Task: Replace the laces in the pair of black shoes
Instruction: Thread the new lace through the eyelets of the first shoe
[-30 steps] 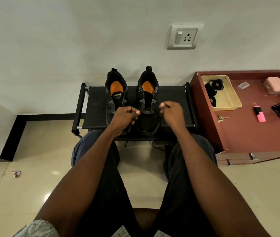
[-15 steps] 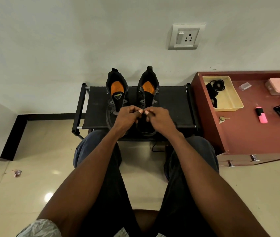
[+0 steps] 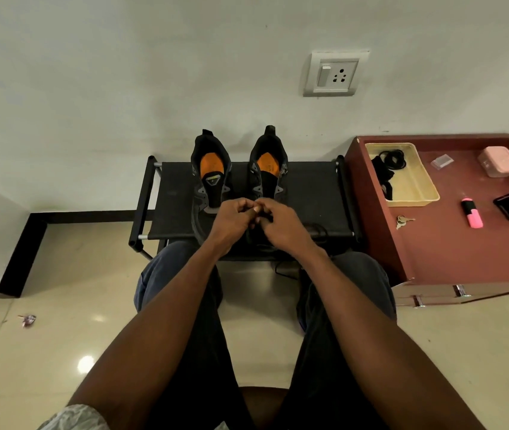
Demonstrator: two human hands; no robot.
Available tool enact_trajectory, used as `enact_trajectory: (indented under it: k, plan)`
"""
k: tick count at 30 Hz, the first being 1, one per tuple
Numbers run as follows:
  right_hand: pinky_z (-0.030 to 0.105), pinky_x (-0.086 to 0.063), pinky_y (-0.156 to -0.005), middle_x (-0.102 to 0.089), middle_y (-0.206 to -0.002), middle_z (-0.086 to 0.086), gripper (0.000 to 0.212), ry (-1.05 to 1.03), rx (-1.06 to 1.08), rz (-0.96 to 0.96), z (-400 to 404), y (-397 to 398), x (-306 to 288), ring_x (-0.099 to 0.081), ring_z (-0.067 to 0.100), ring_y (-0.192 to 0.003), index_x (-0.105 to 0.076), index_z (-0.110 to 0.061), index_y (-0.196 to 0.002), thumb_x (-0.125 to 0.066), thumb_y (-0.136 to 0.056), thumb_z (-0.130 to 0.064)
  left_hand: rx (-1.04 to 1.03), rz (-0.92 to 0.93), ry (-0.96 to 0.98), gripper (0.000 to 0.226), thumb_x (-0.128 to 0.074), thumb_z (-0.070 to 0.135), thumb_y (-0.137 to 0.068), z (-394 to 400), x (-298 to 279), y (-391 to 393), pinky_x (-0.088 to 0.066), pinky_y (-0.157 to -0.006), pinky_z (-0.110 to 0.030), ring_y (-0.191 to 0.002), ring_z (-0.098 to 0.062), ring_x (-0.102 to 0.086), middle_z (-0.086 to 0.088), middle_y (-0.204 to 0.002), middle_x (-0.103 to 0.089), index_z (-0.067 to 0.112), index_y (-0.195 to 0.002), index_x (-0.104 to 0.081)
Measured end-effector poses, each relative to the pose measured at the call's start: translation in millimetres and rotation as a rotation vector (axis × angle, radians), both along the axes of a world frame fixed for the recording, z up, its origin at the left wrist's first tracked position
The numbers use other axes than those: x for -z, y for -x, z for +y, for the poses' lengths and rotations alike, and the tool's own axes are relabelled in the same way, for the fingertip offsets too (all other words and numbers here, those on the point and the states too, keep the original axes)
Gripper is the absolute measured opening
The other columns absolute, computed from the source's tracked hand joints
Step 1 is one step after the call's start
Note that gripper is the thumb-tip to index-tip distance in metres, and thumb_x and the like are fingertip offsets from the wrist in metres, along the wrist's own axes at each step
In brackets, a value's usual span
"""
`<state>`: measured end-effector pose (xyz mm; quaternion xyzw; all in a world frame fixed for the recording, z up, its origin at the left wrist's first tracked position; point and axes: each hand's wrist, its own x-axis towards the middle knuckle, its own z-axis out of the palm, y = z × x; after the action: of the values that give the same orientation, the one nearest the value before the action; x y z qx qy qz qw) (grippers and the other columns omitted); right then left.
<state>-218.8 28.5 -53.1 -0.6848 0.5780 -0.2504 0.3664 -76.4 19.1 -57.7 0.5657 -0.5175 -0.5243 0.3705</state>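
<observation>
At frame centre, the left hand and right hand meet, fingers curled, apparently pinching a lace over the right shoe. The left shoe looks unlaced, so much seems left.

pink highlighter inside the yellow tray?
No: the pink highlighter lies on the bare red cabinet top, to the right of and apart from the yellow tray, which holds black cords.

The floor tiles are glossy and smooth, catching a lamp's glare. The rack's surface looks like matt black cloth on metal tubes. The cabinet top is smooth reddish wood; the tray looks like cream plastic.
</observation>
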Motion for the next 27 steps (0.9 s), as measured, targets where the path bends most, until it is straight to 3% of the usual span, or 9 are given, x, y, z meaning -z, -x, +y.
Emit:
enact_trajectory:
  k: [3,5,9,11,13,18,22,25,27]
  plan:
    - [0.035,-0.053,-0.073,-0.072,-0.089,-0.002,0.016,0.014,0.134,-0.06,-4.6,5.4,5.8,-0.066,0.014,-0.081,-0.07,-0.021,-0.104,-0.058,-0.096,-0.014,-0.043,0.013,0.005,0.011,-0.062,0.009,-0.096,-0.3,-0.2,-2.2,-0.045,-0.056,-0.013,-0.06,-0.004,-0.059,-0.003,-0.077,-0.07,0.011,-0.092,-0.072]
    - [0.039,-0.054,-0.069,-0.07,-0.076,-0.005,0.017,0.022,0.244,-0.058,-8.2,13.1,6.7,-0.065,0.013,-0.072,-0.069,-0.024,-0.091,-0.056,-0.097,-0.016,-0.065,0.009,0.007,0.01,-0.062,0.008,-0.096,-1.9,1.6,-3.6,-0.043,-0.054,-0.013,-0.061,-0.005,-0.061,-0.003,-0.078,-0.069,0.011,-0.093,-0.071]
    - [0.041,-0.055,-0.071,-0.07,-0.084,-0.001,0.018,0.035,0.316,0.056,-11.2,18.9,7.3,-0.065,0.017,-0.078,-0.07,-0.02,-0.09,-0.055,-0.097,-0.013,-0.055,0.02,0.004,0.011,-0.059,0.004,-0.097,-4.4,2.7,-3.1,-0.048,-0.058,-0.02,-0.068,-0.008,-0.068,-0.005,-0.083,-0.071,0.01,-0.098,-0.069]
    - [0.037,-0.054,-0.083,-0.072,-0.102,0.002,0.016,0.059,0.282,0.085,-12.4,15.8,6.6,-0.066,0.018,-0.095,-0.072,-0.016,-0.105,-0.061,-0.094,-0.011,-0.04,0.032,0.009,0.011,-0.059,0.005,-0.097,-3.7,2.2,-2.1,-0.05,-0.058,-0.021,-0.07,-0.012,-0.07,-0.007,-0.085,-0.072,0.009,-0.107,-0.064]
    - [0.027,-0.05,-0.091,-0.069,-0.112,-0.001,0.029,0.025,0.221,0.01,-11.5,11.7,5.4,-0.063,0.011,-0.104,-0.068,-0.015,-0.121,-0.067,-0.092,-0.012,-0.026,0.008,0.017,0.019,-0.058,0.01,-0.099,-2.4,3.7,-0.6,-0.052,-0.057,-0.021,-0.071,-0.013,-0.071,-0.007,-0.086,-0.073,0.01,-0.117,-0.057]
    - [0.01,-0.047,-0.066,-0.072,-0.083,-0.008,0.009,-0.065,0.204,-0.129,-10.3,5.0,8.0,-0.065,-0.003,-0.078,-0.075,-0.015,-0.099,-0.069,-0.093,-0.015,-0.001,-0.105,0.073,0.022,-0.057,0.015,-0.1,-5.6,8.0,1.4,-0.049,-0.059,-0.016,-0.067,-0.007,-0.068,-0.008,-0.084,-0.072,0.011,-0.121,-0.051]
    - [0.015,-0.048,-0.066,-0.072,-0.082,-0.006,0.006,-0.076,0.252,-0.179,-15.7,7.7,9.4,-0.065,0.002,-0.077,-0.076,-0.014,-0.092,-0.072,-0.091,-0.017,0.041,-0.166,0.117,0.022,-0.058,0.017,-0.1,-9.8,8.5,0.8,-0.049,-0.062,-0.014,-0.072,-0.007,-0.069,-0.002,-0.086,-0.073,0.015,-0.121,-0.054]
    - [0.023,-0.048,-0.067,-0.073,-0.084,-0.002,0.01,-0.008,0.303,-0.088,-22.6,7.6,13.0,-0.064,0.009,-0.078,-0.078,-0.013,-0.089,-0.069,-0.091,-0.014,-0.035,-0.219,0.122,0.018,-0.058,0.017,-0.099,-15.5,11.9,0.9,-0.047,-0.07,-0.015,-0.086,-0.009,-0.067,0.002,-0.097,-0.07,0.015,-0.117,-0.06]
    - [0.021,-0.043,-0.057,-0.07,-0.076,0.0,0.016,0.09,0.332,0.039,-29.4,7.5,19.8,-0.06,0.01,-0.069,-0.078,-0.012,-0.084,-0.064,-0.09,-0.008,-0.095,-0.296,0.129,0.021,-0.055,0.014,-0.1,-19.8,14.3,1.9,-0.042,-0.076,-0.013,-0.098,-0.009,-0.061,0.0,-0.11,-0.067,0.012,-0.119,-0.063]
